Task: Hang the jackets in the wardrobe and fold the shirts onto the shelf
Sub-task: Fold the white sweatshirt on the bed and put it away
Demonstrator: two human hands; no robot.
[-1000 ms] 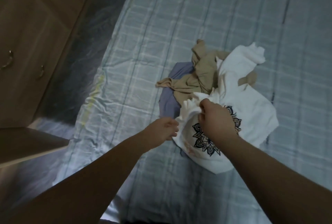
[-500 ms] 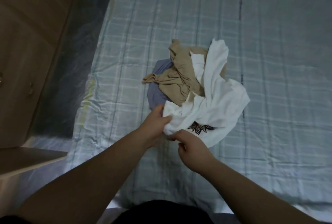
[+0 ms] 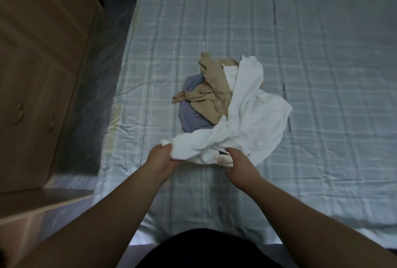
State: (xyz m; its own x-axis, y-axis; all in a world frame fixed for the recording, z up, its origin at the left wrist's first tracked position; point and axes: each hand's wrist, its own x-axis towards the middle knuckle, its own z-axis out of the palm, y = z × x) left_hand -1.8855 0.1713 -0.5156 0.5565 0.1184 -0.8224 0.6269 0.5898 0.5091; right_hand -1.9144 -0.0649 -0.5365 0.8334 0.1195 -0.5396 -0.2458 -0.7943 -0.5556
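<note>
Both hands on the white shirt at the near edge of a small heap on the bed. Left hand bunching its left end in curled fingers; right hand gripping the hem just beside a dark print, seemingly with fingers tucked under the cloth. Beyond and partly under the white one, a tan shirt crumpled over a grey-blue garment. Wooden wardrobe to the left, apart from the bed.
</note>
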